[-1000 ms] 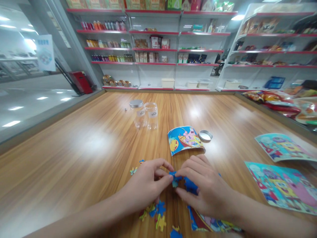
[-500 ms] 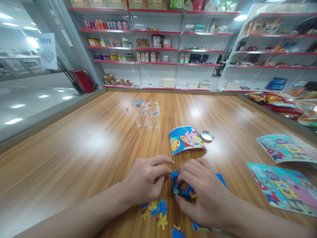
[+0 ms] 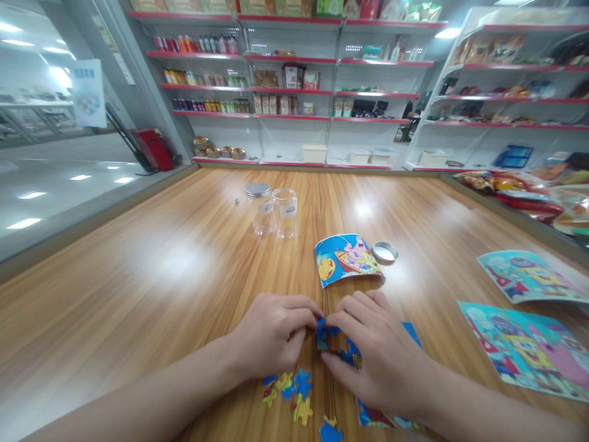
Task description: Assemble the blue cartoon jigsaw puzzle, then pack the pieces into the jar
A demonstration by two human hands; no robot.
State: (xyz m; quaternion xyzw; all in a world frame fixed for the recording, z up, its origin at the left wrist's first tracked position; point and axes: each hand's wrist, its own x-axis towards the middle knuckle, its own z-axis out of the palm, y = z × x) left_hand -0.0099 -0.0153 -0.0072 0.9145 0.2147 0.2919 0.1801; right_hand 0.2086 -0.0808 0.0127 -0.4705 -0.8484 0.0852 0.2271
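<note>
Puzzle (image 3: 353, 352), partly joined, is set on the worktop (image 3: 138, 301), easily upset at its left edge.
The left hand (image 3: 276, 334) is held with its grip nearly together at a blue piece (image 3: 321, 339); whether that is pinched cannot be told. Nearer the body, loose pieces (image 3: 302, 383) could be swept aside if the left hand were lowered or swung. The blue piece seems tilted, so it might be bent or popped out if pressed askew. By the right hand (image 3: 380, 350) the puzzle is partly covered, thumb and fingertips apart at its edge; whether it is clamped cannot be told, and hidden joints could be parted by a sideways push.
</note>
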